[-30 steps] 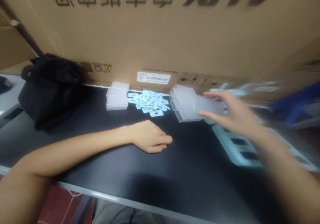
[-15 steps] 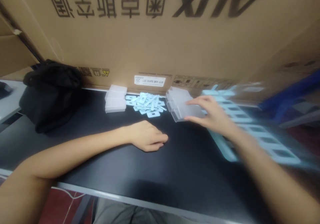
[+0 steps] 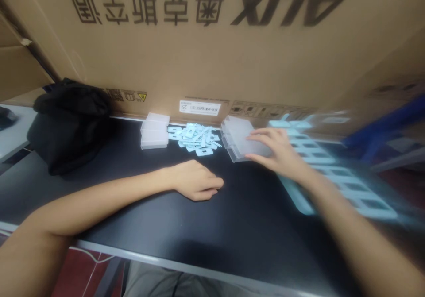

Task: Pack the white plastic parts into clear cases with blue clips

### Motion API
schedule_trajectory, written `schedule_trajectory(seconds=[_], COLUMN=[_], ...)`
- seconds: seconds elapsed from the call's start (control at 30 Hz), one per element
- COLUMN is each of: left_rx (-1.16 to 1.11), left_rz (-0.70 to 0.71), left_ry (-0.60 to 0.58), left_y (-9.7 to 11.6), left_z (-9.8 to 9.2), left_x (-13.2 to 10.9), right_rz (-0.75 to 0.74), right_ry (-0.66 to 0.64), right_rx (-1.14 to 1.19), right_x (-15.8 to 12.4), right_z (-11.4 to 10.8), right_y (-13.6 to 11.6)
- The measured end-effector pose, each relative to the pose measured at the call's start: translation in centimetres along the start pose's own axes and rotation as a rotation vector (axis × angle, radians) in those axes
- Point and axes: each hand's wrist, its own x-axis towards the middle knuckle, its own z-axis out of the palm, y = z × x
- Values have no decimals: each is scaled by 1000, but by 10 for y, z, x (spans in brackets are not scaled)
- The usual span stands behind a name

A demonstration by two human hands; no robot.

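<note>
My left hand rests on the black table with its fingers curled together; whether anything is inside them is hidden. Beyond it lies a heap of small light-blue plastic pieces, some with rectangular cut-outs. My right hand has its thumb and fingers around the right part of a translucent plastic box, which sits in a loose stack of similar boxes. The palm covers the right side of that stack. More translucent boxes stand left of the heap.
Light-blue frames with rectangular openings lie under and beside my right forearm, partly blurred. A black cloth bag sits at the left. A large cardboard carton walls off the back of the table. Something blue stands at the far right.
Almost nothing differs. The view has shifted slightly, and the fingers of my right hand sit a little differently on the box. My left hand stays where it was.
</note>
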Motion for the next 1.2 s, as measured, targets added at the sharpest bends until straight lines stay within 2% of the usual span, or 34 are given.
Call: schedule_trajectory(seconds=[0.07,0.13,0.2,0.33,0.4,0.47,0.53,0.67,0.8,0.87,1.07,1.2], left_rx=[3,12,21,33,39,47,56,52,54,57,56,47], left_rz=[4,3,-2,3,8,8,-1,-17,-5,-3,-9,-3], left_ry=[13,19,14,18,26,22,10,-4,18,29,27,50], left_y=[0,1,1,1,1,1,1,2,1,1,1,0], left_z=[0,0,0,0,0,0,-1,-1,0,0,1,2], left_x=[0,0,0,0,-1,-1,-2,-2,-2,-2,-2,-3], right_rz=[42,115,243,641,832,939,946,867,751,717,632,628], right_ry=[-6,53,195,512,530,428,300,175,-73,-134,-5,54], right_rx=[-16,-52,-104,-132,20,239,395,461,301,140,-218,-275], right_x=[0,0,-1,-11,-18,-24,-29,-33,-30,-28,-32,-30], right_z=[-4,-11,-20,-35,-35,-31,-27,-25,-21,-14,12,13], right_y=[1,5,13,41,54,64,70,74,76,78,89,86])
